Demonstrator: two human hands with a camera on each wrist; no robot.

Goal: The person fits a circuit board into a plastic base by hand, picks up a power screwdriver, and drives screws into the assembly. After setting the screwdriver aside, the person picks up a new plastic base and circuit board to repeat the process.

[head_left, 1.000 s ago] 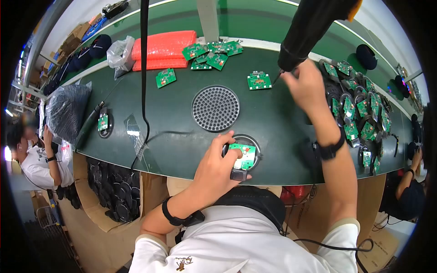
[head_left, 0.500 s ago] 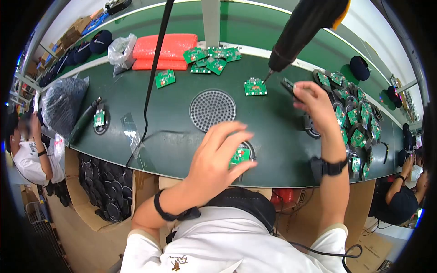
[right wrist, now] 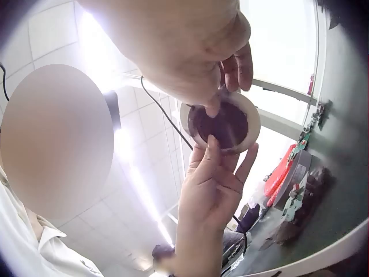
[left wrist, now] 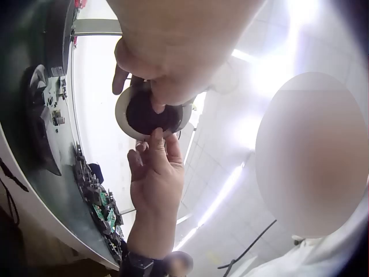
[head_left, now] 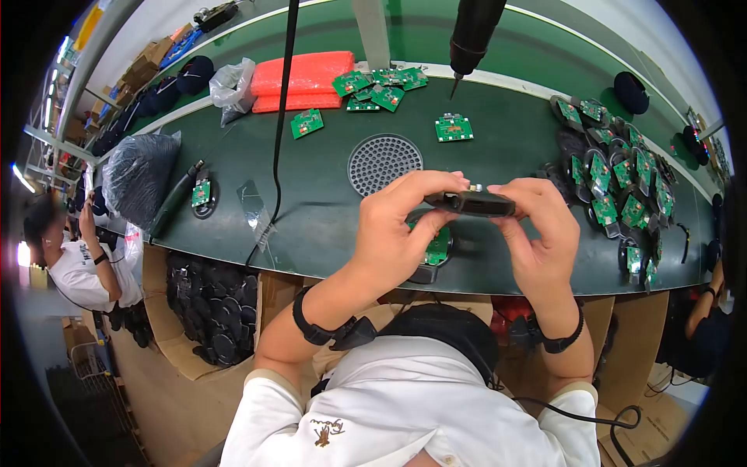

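Held disc (head_left: 473,204): we see smooth plastic
Tabletop (head_left: 506,253): smooth, faintly glossy
Red wrap (head_left: 303,72): glossy plastic
Shirt (head_left: 373,397): matt cloth

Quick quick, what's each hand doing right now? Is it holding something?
Left hand: closed, pinching one side of a round dark piece.
Right hand: closed, pinching the other side of it.

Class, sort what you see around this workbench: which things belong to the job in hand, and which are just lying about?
Seemingly part of the job:
black round housing, held by left hand and right hand
loose green circuit boards
board-fitted housings heaped at right
hanging power screwdriver

Seemingly just lying about:
red bubble wrap
translucent plastic bag
clear plastic strip
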